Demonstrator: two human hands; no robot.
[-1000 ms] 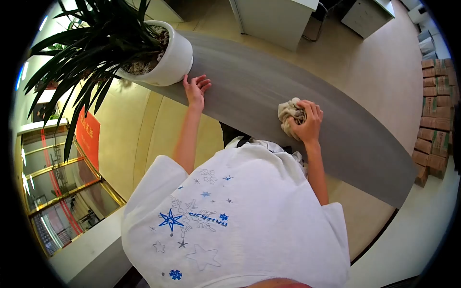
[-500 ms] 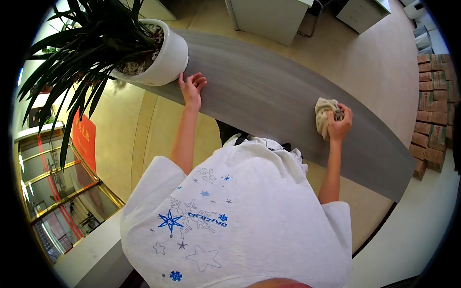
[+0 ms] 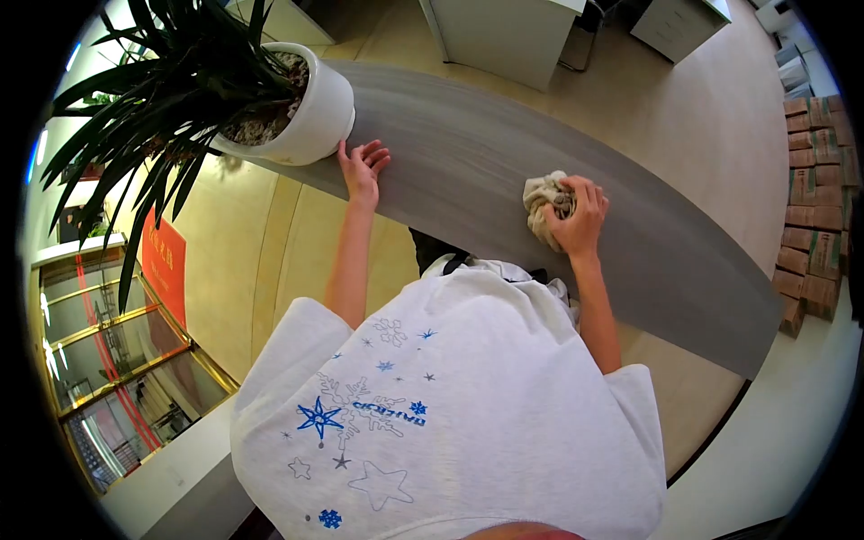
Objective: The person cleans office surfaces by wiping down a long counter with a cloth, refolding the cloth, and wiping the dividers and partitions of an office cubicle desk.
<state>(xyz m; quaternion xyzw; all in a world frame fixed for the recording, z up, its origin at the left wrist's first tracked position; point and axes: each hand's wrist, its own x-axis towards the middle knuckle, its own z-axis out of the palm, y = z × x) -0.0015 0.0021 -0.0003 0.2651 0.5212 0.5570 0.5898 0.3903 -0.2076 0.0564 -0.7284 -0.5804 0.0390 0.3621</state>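
A crumpled beige cloth (image 3: pixel 543 203) lies on the grey wood-grain tabletop (image 3: pixel 459 144), gripped in my right hand (image 3: pixel 581 216). My fingers bend round its right side. My left hand (image 3: pixel 364 171) rests by the table's near edge with its fingers apart and nothing in them. One of its fingertips is close to the base of a white plant pot (image 3: pixel 326 112); whether they touch I cannot tell. Long dark leaves (image 3: pixel 171 99) spread from the pot toward the left.
Brown packages (image 3: pixel 814 216) are stacked along the right wall. White desks (image 3: pixel 499 40) stand beyond the table's far edge. At lower left are a gold-framed glass cabinet (image 3: pixel 126 369) and a red sign (image 3: pixel 164 265).
My right hand has slid the cloth to the left along the tabletop, toward the middle. My left hand has stayed nearly still beside the pot.
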